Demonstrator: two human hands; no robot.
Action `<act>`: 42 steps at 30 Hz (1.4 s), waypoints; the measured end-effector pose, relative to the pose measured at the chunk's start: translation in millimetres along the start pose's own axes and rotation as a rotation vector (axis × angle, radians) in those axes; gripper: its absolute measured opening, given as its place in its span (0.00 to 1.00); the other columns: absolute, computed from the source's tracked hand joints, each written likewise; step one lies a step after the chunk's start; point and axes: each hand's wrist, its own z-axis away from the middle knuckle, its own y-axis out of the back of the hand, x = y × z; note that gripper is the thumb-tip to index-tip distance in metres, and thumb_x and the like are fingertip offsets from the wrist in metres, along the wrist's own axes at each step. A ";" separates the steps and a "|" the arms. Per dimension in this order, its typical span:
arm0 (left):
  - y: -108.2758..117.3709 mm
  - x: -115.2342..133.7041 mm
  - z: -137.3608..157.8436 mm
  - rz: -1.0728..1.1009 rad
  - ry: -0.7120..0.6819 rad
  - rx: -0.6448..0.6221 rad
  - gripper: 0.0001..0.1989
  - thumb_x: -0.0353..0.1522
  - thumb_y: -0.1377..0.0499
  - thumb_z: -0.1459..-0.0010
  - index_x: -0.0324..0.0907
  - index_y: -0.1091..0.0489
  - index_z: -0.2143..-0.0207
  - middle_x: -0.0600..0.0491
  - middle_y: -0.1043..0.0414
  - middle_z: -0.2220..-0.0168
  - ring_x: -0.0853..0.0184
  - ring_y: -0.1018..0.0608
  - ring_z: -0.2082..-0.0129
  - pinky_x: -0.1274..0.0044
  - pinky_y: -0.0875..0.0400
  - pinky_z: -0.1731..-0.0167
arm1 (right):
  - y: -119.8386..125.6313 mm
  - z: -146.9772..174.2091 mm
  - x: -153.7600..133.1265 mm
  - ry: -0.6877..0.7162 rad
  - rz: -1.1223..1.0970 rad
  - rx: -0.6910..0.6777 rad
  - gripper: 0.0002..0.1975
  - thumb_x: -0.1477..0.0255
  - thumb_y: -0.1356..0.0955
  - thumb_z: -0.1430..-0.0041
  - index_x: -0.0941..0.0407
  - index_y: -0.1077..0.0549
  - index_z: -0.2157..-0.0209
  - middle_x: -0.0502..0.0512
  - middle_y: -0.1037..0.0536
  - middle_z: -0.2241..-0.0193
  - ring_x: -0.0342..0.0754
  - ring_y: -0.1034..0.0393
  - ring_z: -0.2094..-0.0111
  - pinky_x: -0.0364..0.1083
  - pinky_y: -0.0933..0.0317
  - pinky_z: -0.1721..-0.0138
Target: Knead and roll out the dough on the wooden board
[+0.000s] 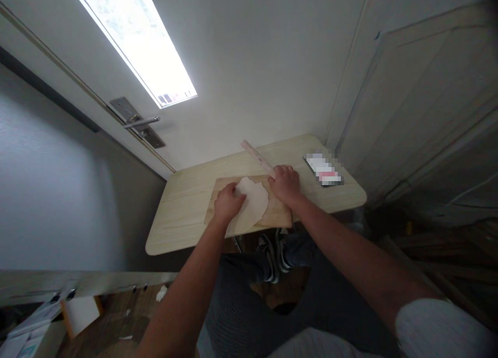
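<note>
A thin, pale sheet of rolled-out dough (pixel 253 202) with a ragged edge lies on a wooden cutting board (pixel 276 221). My left hand (pixel 229 202) is at the sheet's left side, fingers curled and thumb on top, gripping its edge. In my right hand (pixel 286 184), closed around its near end, is a rolling pin (pixel 257 156). The pin slants away to the far left, past the board's far edge. My right hand rests by the board's right side, just beyond the dough.
The board lies on a light wooden table (pixel 175 212) with rounded corners. A phone (pixel 323 169) lies at the table's right. Behind stands a pale door with a metal handle (pixel 142 122) and a bright window. My legs and shoes (pixel 272 254) are below the near edge.
</note>
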 end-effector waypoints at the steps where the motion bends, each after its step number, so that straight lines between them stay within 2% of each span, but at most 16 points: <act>1: 2.6 1.1 -3.6 -0.036 0.030 -0.010 0.26 0.40 0.39 0.47 0.43 0.32 0.46 0.41 0.25 0.47 0.53 0.23 0.48 0.65 0.29 0.52 | -2.2 0.6 -1.1 0.003 0.007 0.012 0.11 0.67 0.35 0.37 0.59 0.29 0.58 0.65 0.24 0.56 0.58 0.36 0.51 0.53 0.44 0.54; 6: 16.2 0.2 -18.3 -0.212 0.197 -0.177 0.30 0.53 0.41 0.49 0.40 0.30 0.52 0.33 0.25 0.50 0.47 0.22 0.51 0.61 0.29 0.57 | -5.1 11.6 -6.2 0.060 0.043 0.057 0.09 0.70 0.35 0.37 0.59 0.30 0.57 0.64 0.24 0.57 0.58 0.36 0.53 0.53 0.46 0.55; 10: 17.5 -6.2 -27.4 -0.209 0.195 -0.264 0.32 0.56 0.41 0.52 0.40 0.28 0.56 0.34 0.24 0.51 0.47 0.22 0.52 0.63 0.29 0.58 | -2.4 15.1 -7.8 0.072 0.054 0.053 0.08 0.71 0.36 0.36 0.59 0.30 0.57 0.65 0.24 0.57 0.57 0.36 0.53 0.53 0.46 0.56; 13: 14.6 -11.0 -29.5 -0.151 0.178 -0.289 0.27 0.53 0.40 0.51 0.40 0.26 0.61 0.37 0.22 0.56 0.50 0.20 0.55 0.66 0.28 0.61 | -1.8 14.5 -7.9 0.089 0.057 0.053 0.08 0.70 0.36 0.35 0.59 0.31 0.57 0.65 0.24 0.56 0.58 0.36 0.53 0.53 0.46 0.56; 16: 12.4 -12.4 -24.9 -0.034 0.102 -0.251 0.17 0.45 0.38 0.50 0.42 0.25 0.66 0.44 0.20 0.61 0.56 0.20 0.61 0.71 0.29 0.65 | -2.4 14.4 -7.9 0.096 0.056 0.057 0.09 0.69 0.36 0.35 0.58 0.31 0.57 0.64 0.25 0.56 0.58 0.36 0.53 0.53 0.46 0.56; 19: 11.0 -9.8 -15.9 0.105 0.035 -0.187 0.09 0.37 0.39 0.49 0.42 0.26 0.67 0.49 0.21 0.66 0.63 0.21 0.67 0.75 0.31 0.70 | -3.3 14.7 -7.4 0.093 0.050 0.052 0.09 0.69 0.34 0.37 0.58 0.31 0.57 0.64 0.25 0.56 0.58 0.36 0.53 0.52 0.46 0.56; 24: 6.5 -8.0 -10.5 0.298 0.022 -0.143 0.09 0.34 0.41 0.46 0.41 0.27 0.62 0.53 0.25 0.74 0.69 0.26 0.76 0.79 0.36 0.76 | -5.1 13.5 -4.7 0.079 0.045 0.055 0.09 0.69 0.33 0.38 0.58 0.31 0.57 0.62 0.24 0.58 0.56 0.35 0.55 0.51 0.46 0.59; 29: 9.5 -16.0 -29.4 0.305 -0.036 -0.083 0.12 0.35 0.42 0.47 0.39 0.24 0.62 0.51 0.24 0.72 0.68 0.26 0.74 0.78 0.35 0.74 | -5.0 11.4 -4.4 0.073 0.060 0.035 0.10 0.68 0.33 0.38 0.58 0.32 0.57 0.62 0.23 0.59 0.56 0.34 0.56 0.50 0.46 0.59; 32: 21.6 -17.2 -45.1 0.351 -0.083 -0.201 0.13 0.35 0.41 0.47 0.38 0.23 0.63 0.51 0.22 0.71 0.67 0.25 0.74 0.78 0.34 0.74 | -4.8 10.2 -5.1 0.083 0.070 0.025 0.08 0.70 0.34 0.38 0.58 0.32 0.58 0.62 0.23 0.60 0.55 0.33 0.56 0.49 0.46 0.59; 36: 40.3 -10.6 -61.6 0.482 -0.126 -0.526 0.14 0.37 0.38 0.50 0.39 0.22 0.63 0.50 0.21 0.69 0.67 0.24 0.74 0.76 0.30 0.72 | -6.7 7.3 -3.7 0.098 0.097 0.020 0.08 0.72 0.35 0.38 0.57 0.32 0.57 0.60 0.22 0.62 0.54 0.31 0.58 0.48 0.46 0.61; 38: 42.3 -5.3 -66.5 0.504 -0.142 -0.637 0.14 0.37 0.37 0.51 0.40 0.21 0.63 0.50 0.20 0.68 0.66 0.23 0.72 0.75 0.29 0.69 | -8.5 5.7 -2.2 0.100 0.110 0.014 0.08 0.72 0.36 0.38 0.57 0.33 0.57 0.60 0.22 0.62 0.54 0.31 0.59 0.48 0.46 0.62; 40: 36.4 -0.1 -68.7 0.477 -0.175 -0.662 0.13 0.36 0.35 0.53 0.40 0.20 0.64 0.51 0.20 0.68 0.65 0.23 0.71 0.75 0.29 0.68 | -10.3 4.4 -0.6 0.094 0.112 0.006 0.09 0.72 0.36 0.37 0.57 0.34 0.55 0.60 0.22 0.62 0.53 0.30 0.60 0.47 0.46 0.63; 42: 24.8 4.1 -68.4 0.424 -0.214 -0.631 0.13 0.36 0.35 0.53 0.41 0.20 0.64 0.52 0.21 0.69 0.66 0.23 0.71 0.76 0.30 0.68 | -11.6 3.7 0.7 0.085 0.102 0.007 0.10 0.71 0.37 0.37 0.57 0.34 0.54 0.59 0.22 0.61 0.52 0.30 0.60 0.47 0.46 0.63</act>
